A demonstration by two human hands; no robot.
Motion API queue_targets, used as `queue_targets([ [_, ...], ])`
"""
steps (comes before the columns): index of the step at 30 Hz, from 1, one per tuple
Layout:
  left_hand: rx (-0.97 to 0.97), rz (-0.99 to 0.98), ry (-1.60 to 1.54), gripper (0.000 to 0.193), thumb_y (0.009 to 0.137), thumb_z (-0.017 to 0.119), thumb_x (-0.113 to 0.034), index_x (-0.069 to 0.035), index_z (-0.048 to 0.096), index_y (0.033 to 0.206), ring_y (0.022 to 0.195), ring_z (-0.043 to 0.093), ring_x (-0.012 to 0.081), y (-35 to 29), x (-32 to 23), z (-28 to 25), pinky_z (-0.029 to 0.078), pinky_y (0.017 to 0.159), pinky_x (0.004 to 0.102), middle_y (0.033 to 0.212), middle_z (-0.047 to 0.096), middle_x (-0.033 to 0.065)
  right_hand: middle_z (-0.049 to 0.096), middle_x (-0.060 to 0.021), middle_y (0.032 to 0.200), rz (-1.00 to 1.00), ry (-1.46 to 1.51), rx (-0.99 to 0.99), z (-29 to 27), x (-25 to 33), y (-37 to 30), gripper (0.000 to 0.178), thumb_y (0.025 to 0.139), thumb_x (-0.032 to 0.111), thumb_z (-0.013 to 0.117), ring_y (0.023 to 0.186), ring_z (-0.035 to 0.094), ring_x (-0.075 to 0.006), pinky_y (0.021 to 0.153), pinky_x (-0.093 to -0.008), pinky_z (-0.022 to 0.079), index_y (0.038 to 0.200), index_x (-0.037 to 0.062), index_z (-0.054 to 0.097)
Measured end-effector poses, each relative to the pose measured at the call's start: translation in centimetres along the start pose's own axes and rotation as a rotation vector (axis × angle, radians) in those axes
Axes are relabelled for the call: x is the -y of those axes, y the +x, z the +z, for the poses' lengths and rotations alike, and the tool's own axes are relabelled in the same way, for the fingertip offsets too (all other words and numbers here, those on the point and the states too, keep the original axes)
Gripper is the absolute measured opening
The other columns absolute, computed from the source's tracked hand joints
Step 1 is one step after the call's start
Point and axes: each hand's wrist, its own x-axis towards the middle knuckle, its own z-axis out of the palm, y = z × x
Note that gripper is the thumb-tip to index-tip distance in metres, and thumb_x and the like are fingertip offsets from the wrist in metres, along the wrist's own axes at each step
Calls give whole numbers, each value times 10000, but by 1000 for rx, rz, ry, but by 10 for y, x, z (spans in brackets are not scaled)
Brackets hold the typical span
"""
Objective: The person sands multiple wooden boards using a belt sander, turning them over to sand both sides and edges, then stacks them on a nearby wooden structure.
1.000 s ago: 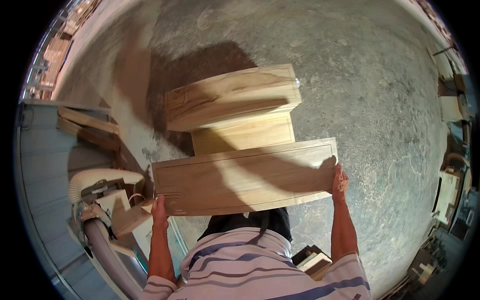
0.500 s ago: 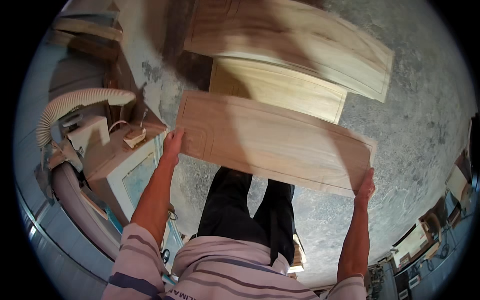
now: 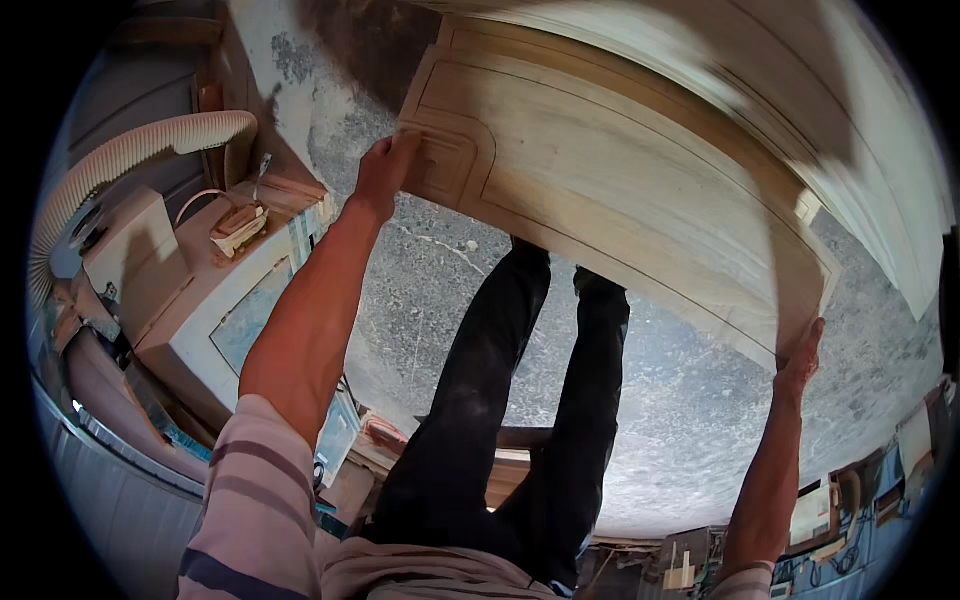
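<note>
Between my hands is a long wooden panel [image 3: 620, 180] with grooved lines and a stepped square pattern at its left end. My left hand [image 3: 388, 172] grips its left end, close to the near corner. At the right end, my right hand [image 3: 800, 362] is closed on the short edge near the corner. The panel tilts, its right end lower in view than its left. Just beyond it, another long pale wooden panel [image 3: 860, 190] lies partly shaded. A strip of yellowish wood [image 3: 560, 55] shows between the two, mostly hidden by the held panel.
On my left stands a box-like machine cabinet [image 3: 190, 325] with a ribbed hose [image 3: 150, 135] curving over it. A small wood-coloured object [image 3: 238, 228] sits on top. Grey mottled floor [image 3: 440, 270] surrounds my legs. Assorted workshop items [image 3: 825, 520] line the lower right.
The held panel has moved away from my body and to the right, with both hands still on it. My arms reach farther out, and the far panel appears closer.
</note>
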Motion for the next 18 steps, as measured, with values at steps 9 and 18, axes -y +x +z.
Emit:
queue_targets([
  [9,-55,73,-16,495,757,632,-368,10,560,1069,810,488,106,48,1,21,412,703,257,920,565,47,509,-128,1192,22,-27,-37,42,0,46,821,739,634,558,968,555,-228,805,-324,474,1234,-15,471],
  [18,-50,133,141,648,745,645,-413,-4,468,1217,964,509,166,67,-4,28,414,818,293,1098,551,110,401,-102,1339,-160,-179,186,44,-35,99,731,798,594,504,1219,371,-234,988,-407,279,1326,99,399],
])
